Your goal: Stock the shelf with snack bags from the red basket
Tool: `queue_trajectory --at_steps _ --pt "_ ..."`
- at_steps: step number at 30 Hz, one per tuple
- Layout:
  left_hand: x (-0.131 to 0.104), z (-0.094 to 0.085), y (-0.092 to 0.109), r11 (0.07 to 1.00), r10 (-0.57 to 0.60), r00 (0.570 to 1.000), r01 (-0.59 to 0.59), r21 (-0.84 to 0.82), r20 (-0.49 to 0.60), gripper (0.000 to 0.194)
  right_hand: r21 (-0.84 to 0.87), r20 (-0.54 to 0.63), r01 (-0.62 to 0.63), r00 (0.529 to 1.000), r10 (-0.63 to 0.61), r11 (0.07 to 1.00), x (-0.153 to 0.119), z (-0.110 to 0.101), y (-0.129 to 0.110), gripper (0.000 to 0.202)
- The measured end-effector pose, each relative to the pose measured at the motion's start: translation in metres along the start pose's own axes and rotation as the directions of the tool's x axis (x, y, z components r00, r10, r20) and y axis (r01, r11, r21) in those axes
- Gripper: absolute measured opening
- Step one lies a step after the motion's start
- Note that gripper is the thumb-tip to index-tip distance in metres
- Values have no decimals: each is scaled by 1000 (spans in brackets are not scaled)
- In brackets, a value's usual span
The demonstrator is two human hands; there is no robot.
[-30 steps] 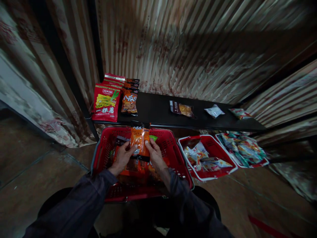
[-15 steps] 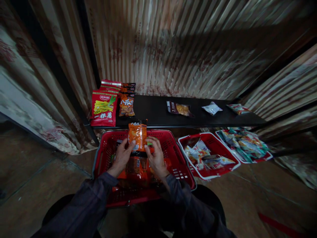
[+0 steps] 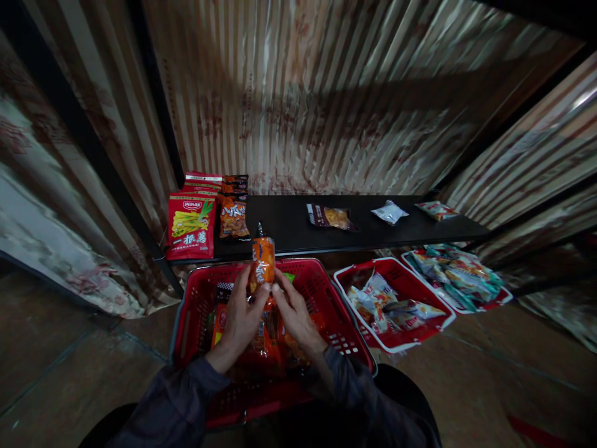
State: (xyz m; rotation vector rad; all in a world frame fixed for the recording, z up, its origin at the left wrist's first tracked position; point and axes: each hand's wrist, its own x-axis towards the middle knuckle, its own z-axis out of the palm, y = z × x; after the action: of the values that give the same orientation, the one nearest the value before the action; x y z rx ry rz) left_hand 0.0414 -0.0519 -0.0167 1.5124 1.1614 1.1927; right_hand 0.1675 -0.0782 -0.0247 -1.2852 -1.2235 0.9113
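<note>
An orange snack bag [image 3: 263, 260] is held upright between both hands, turned so that it looks narrow. My left hand [image 3: 240, 311] has its fingers closed on the bag's left side, and my right hand [image 3: 296, 311] grips its right side, thumbs close together in front. Below them is a large red basket [image 3: 191, 292] with several orange packets [image 3: 268, 348] inside, partly hidden by my hands. Just beyond, at the left of the shelf, an orange snack bag [image 3: 234, 219] with a black edge stands beside a red snack bag [image 3: 191, 225]; more of each are behind.
A black shelf [image 3: 280, 214] runs across in front, carrying a brown bag [image 3: 330, 216], a silver-white bag [image 3: 390, 212] and a red-and-white bag [image 3: 437, 210]. Two smaller red baskets with white rims, one near [image 3: 396, 353] and one far [image 3: 459, 305], hold snack bags at right.
The orange bag has turned in my hands, from its flat back facing me to a narrower view with lettering. My hands have come closer together. The camera view has tilted up slightly.
</note>
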Motion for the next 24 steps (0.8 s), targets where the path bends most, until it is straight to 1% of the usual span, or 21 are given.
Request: queue_trajectory --at_steps 2,4,6,9,12,14,16,18,19,21,22,24 --pt "-3 2 2 993 99 995 -99 61 1 46 164 13 -73 997 72 984 0 2 -2 47" --pt "-7 5 1 976 176 984 -176 125 12 42 330 34 -120 993 116 936 2 5 -3 48" --pt "-12 10 -2 960 225 974 -227 167 28 42 451 73 -157 988 139 879 6 6 -2 46" --pt "-14 15 -8 952 271 961 -277 127 62 45 541 84 -220 974 208 812 14 5 -1 39" --pt "-5 13 -12 968 247 967 -250 34 63 38 608 68 -281 950 304 743 22 -1 2 33" --pt "5 8 -16 978 206 978 -207 31 34 30 649 66 -305 935 348 697 27 -6 6 30" --pt "16 3 -22 989 144 989 -143 37 -25 26 678 69 -314 928 367 665 31 -10 11 26" --pt "25 0 -29 1000 -14 998 13 -11 -60 26 697 103 -334 922 373 635 35 -14 17 24" --pt "28 -1 -33 993 -109 993 106 -60 -49 29 699 132 -353 918 373 622 37 -15 19 24" --pt "31 -1 -39 939 -285 958 282 -196 16 35 682 186 -393 909 373 617 40 -16 24 27" --pt "32 0 -42 896 -346 936 350 -275 64 38 659 208 -410 905 371 630 41 -17 25 28" --pt "32 2 -44 806 -406 901 433 -404 156 42 593 222 -421 905 363 686 42 -18 27 31"
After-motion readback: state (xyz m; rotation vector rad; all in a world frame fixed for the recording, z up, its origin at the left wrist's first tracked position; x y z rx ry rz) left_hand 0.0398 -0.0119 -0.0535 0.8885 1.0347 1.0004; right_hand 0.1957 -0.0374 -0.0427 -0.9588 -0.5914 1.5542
